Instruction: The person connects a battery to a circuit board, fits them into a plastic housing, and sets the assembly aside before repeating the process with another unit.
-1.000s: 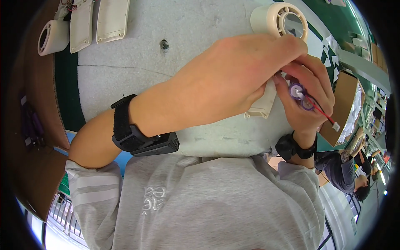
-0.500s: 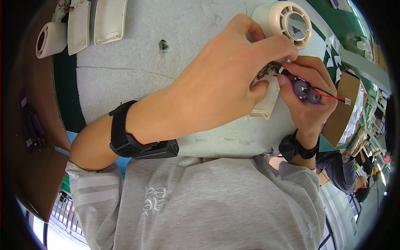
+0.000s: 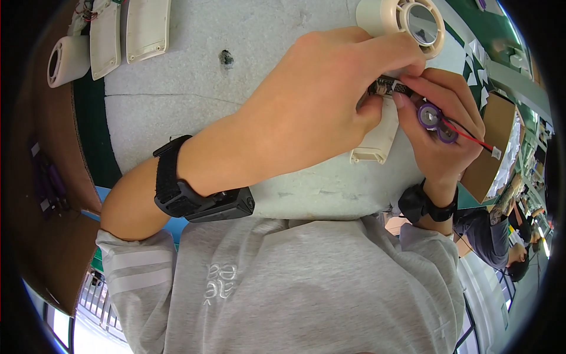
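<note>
My left hand (image 3: 330, 94) reaches across to the right, its thumb and fingers closed on a small circuit board (image 3: 384, 86). Close against it, my right hand (image 3: 445, 130) grips a purple battery pack (image 3: 430, 116) of two cells; its thumb and forefinger pinch near the board's end. Red and black wires (image 3: 471, 134) run from the pack to a small white plug (image 3: 496, 153). Below the fingers lies a cream plastic handle shell (image 3: 377, 141), partly covered by my left hand. Just beyond stands a cream round fan housing (image 3: 407, 23).
The work surface is a pale foam pad (image 3: 183, 124) with a small hole. At the far left lie two cream shell halves (image 3: 147, 35) and another round housing (image 3: 68, 61). A cardboard box (image 3: 35, 206) with purple battery packs stands left; another box (image 3: 489, 147) stands right. Other people (image 3: 495, 236) are farther right.
Both hands have shifted slightly, the right one a little to the right with the battery pack. More of the circuit board shows between the fingers now.
</note>
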